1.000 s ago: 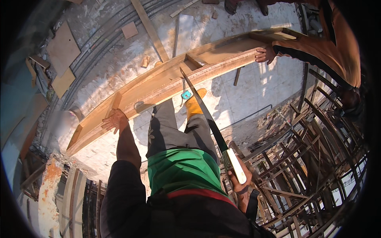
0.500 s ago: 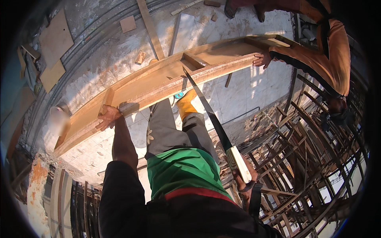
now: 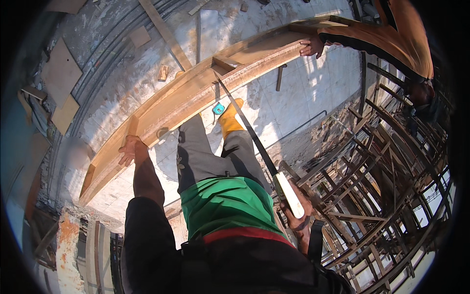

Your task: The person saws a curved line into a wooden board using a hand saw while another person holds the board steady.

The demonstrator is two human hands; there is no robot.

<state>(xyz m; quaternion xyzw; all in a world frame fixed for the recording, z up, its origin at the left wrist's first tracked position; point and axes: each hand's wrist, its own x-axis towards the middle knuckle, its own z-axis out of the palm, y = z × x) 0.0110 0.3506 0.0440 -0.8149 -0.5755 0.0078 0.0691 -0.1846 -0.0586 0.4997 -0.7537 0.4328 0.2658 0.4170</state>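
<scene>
Right hand (image 3: 297, 215): closed round the pale handle of the handsaw (image 3: 254, 142); the grip sits low beside the person's hip, just inside the timber scaffold (image 3: 387, 181)
Handsaw: long dark blade slanting up and away from the handle, its tip meeting the wooden beam (image 3: 196, 98) near a small cross block
Left hand (image 3: 128, 149): fingers spread, palm pressed on the near edge of the beam towards its left end; it grasps nothing
Yellow boot (image 3: 229, 119): planted just beside the beam, close under the blade; a small blue tape measure (image 3: 218, 109) lies next to it
Wooden beam: long trough-like plank assembly running across the concrete floor (image 3: 293, 93) from lower left to upper right
Co-worker's hand (image 3: 312, 46): resting on the beam's far right end
Risk, blade: a slip could carry the teeth towards the boot and leg beneath
Risk, beam: likely to shift if either steadying hand lifts
Risk, footing: scattered offcuts (image 3: 163, 72) and the open scaffold edge could cause a stumble
</scene>
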